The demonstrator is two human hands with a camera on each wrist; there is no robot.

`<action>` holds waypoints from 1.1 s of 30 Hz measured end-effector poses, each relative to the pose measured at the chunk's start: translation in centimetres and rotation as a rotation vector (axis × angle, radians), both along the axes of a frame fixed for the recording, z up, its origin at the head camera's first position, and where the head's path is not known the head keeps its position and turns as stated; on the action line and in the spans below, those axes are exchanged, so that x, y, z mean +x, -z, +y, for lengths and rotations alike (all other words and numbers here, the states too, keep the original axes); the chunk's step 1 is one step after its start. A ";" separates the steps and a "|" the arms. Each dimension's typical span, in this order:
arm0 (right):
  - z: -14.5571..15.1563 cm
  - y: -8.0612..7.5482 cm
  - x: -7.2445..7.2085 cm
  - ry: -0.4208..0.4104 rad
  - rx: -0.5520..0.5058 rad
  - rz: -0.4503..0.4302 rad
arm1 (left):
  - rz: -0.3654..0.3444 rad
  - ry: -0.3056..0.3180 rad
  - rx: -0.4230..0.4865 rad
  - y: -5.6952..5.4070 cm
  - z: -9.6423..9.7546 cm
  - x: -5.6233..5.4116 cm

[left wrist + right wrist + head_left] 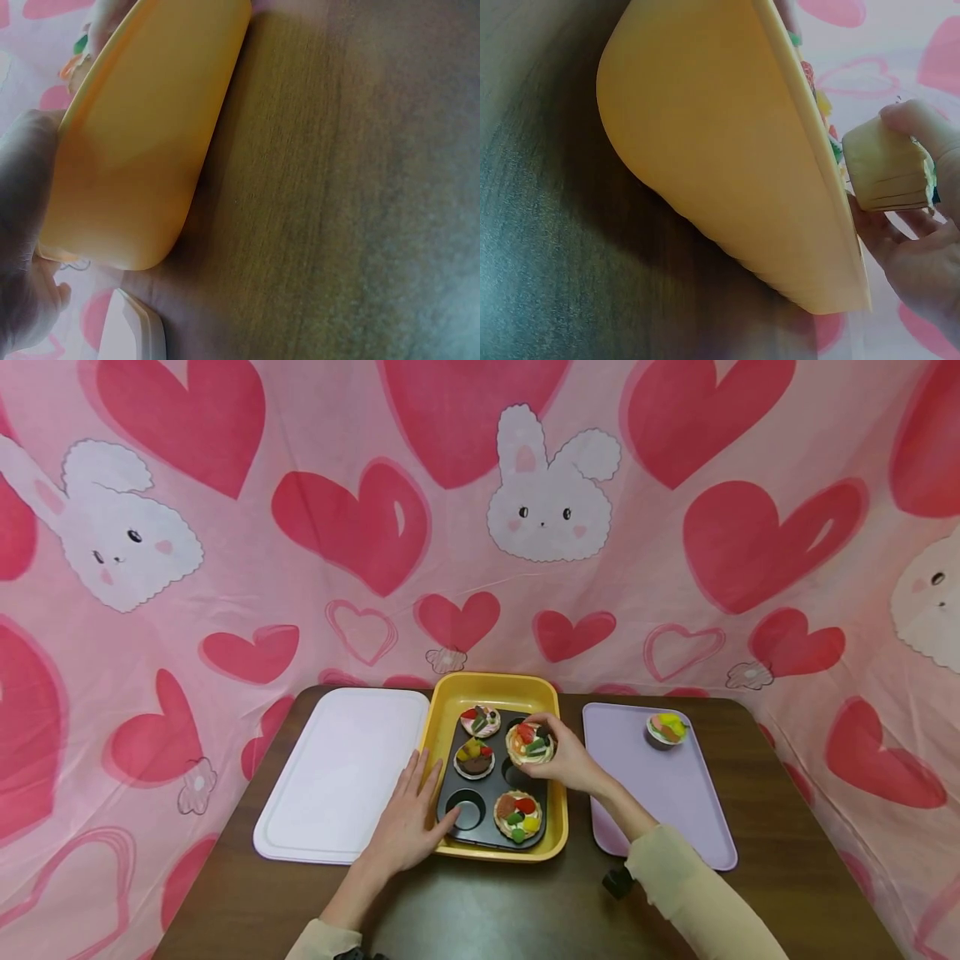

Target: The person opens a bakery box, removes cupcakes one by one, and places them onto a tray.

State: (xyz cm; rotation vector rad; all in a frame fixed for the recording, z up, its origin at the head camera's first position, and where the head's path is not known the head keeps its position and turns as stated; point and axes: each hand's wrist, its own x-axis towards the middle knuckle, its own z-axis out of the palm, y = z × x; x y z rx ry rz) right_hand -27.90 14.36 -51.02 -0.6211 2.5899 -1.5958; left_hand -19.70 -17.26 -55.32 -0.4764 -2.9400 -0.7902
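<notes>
My right hand (561,753) grips a toy cupcake (529,743) topped with fruit, fingers and thumb round its sides. In the right wrist view its pale cup (885,165) is raised above the rim of the yellow tray (495,683). Inside that tray lies a dark muffin tin (487,789). Its left column holds a pink-topped cupcake (480,721) and a chocolate cupcake (474,759); the near left well (467,811) is bare. At near right sits another fruit cupcake (517,816). My left hand (405,822) rests on the tray's left rim, fingers extended, thumb over the tin.
A white tray (341,777) lies to the left of the yellow one. On the right, a lilac tray (652,793) bears one fruit-topped cupcake (666,730) near its far right corner. Behind the brown table (480,910) hangs a pink cloth (465,577) with hearts and rabbits.
</notes>
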 end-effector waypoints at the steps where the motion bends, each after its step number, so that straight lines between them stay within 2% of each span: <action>1: 0.0 0.1 0.0 0.003 -0.021 -0.009 | 0.000 0.001 0.002 0.0 0.0 0.0; 5: 0.1 0.4 0.1 0.028 -0.107 -0.054 | 0.000 0.002 -0.007 0.1 0.0 -0.1; 12: 0.0 0.7 0.4 0.068 -0.264 -0.182 | 0.004 0.007 -0.011 0.2 -0.1 -0.2; 15: 0.2 0.7 0.5 0.083 -0.314 -0.191 | 0.000 0.005 -0.006 0.2 0.0 -0.1; 23: 1.0 0.9 0.8 0.172 -0.321 -0.169 | -0.004 0.007 0.002 0.2 -0.1 -0.1; 33: 2.2 0.8 1.0 0.226 -0.347 -0.182 | -0.023 0.004 0.010 0.1 -0.1 -0.1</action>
